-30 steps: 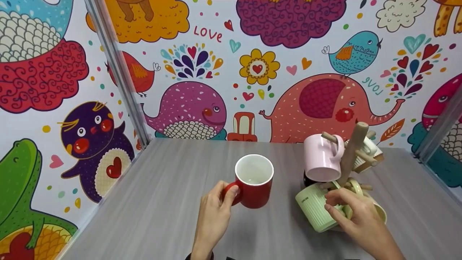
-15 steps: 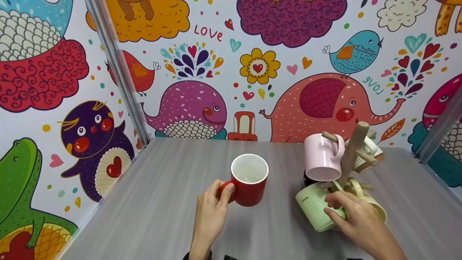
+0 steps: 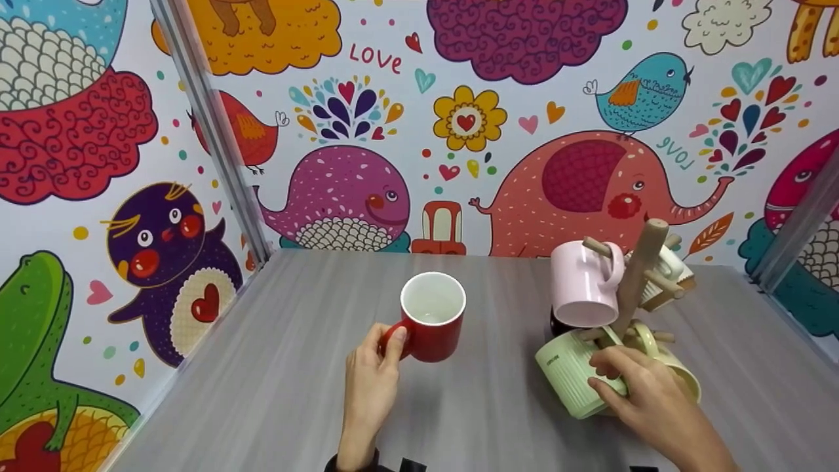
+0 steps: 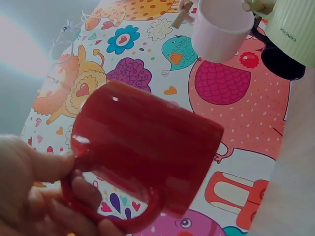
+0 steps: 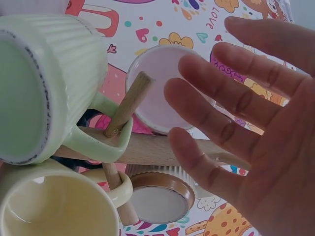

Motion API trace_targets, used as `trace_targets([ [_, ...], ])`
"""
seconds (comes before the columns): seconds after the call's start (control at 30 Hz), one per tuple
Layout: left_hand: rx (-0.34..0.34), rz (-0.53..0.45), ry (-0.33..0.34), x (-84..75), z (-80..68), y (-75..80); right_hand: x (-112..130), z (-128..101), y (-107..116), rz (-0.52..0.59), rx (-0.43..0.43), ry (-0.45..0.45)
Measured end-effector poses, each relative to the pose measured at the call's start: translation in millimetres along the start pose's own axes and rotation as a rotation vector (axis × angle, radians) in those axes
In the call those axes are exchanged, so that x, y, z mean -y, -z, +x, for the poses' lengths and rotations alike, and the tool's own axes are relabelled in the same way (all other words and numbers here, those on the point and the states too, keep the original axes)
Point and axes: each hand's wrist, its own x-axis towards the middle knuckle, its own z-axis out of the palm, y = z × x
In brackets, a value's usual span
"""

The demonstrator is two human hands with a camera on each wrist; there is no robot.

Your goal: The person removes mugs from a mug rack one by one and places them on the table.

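Fingers of the left hand (image 3: 369, 387) curl round the red mug (image 3: 432, 316) handle; right hand (image 3: 645, 393) fingers spread.

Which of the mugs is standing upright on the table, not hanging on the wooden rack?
The red mug, whose handle the left hand grips. The pink, green and cream mugs hang on rack pegs.

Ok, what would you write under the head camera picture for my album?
A left hand holds a red mug by its handle while the right hand touches a green mug on the wooden mug tree.
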Motion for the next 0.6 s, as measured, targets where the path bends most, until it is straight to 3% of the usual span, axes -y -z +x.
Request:
trace_targets([
  [0.3, -0.047, 0.016, 0.007, 6.9, 2.8, 1.8, 0.1, 0.9, 1.0, -0.006, 0.062, -0.040],
  [0.6, -0.063, 0.007, 0.059, 11.6, 5.0, 1.7, -0.5, -1.5, -2.4, -0.002, -0.042, 0.051],
])
